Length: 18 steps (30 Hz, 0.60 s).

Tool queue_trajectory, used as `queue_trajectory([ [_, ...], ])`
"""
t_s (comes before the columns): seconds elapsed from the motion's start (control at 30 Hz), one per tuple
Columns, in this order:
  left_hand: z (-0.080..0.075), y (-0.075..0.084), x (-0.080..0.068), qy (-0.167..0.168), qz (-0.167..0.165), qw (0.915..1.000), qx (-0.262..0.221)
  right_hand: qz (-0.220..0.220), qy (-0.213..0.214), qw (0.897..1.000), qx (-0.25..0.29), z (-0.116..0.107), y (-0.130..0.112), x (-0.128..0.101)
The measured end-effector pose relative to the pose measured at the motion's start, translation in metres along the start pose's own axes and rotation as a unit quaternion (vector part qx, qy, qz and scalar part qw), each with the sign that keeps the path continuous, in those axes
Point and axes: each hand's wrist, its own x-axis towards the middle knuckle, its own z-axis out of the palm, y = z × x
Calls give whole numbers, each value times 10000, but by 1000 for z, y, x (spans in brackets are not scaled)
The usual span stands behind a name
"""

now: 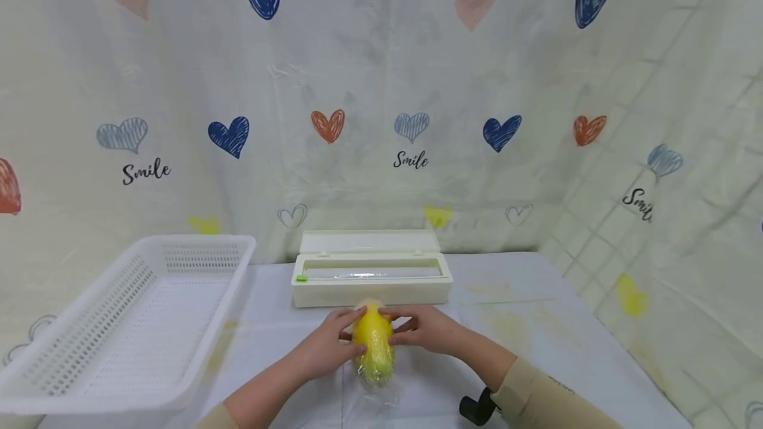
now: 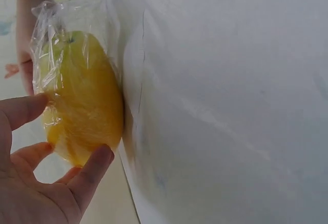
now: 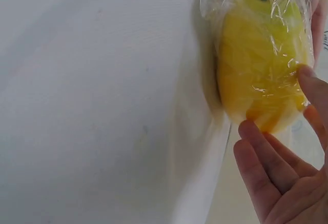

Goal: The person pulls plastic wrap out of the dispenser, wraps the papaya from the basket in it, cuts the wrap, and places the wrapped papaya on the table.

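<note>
A yellow mango (image 1: pixel 374 339), greener at its near end, lies on the white-covered table in clear cling film. Loose film bunches past the green end, which shows a small stem spot in the right wrist view. My left hand (image 1: pixel 330 344) holds the mango from the left, thumb on its side and fingertips at the far end. From the right, my right hand (image 1: pixel 424 330) holds it likewise with curved fingers and thumb. Just behind stands a cream cling film dispenser (image 1: pixel 372 294), its lid raised and a film roll inside.
A white perforated plastic basket (image 1: pixel 235 296) stands at the left of the table (image 1: pixel 524 323). Behind the table hangs a pale curtain (image 1: pixel 357 71) with printed hearts. A black object (image 1: pixel 477 409) sits by my right sleeve.
</note>
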Motion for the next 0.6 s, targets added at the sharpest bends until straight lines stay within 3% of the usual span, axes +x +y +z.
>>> queue_trajectory([
  [0.2,-2,2,7,15,243,9997,34,-35,169,9996,-236,1,4,0],
  [0.33,-2,1,7,42,199,9998,15,-158,273,9981,-523,2,5,-2],
  [0.6,-5,-6,0,206,287,9980,519,-205,419,9926,-1122,5,2,-6],
])
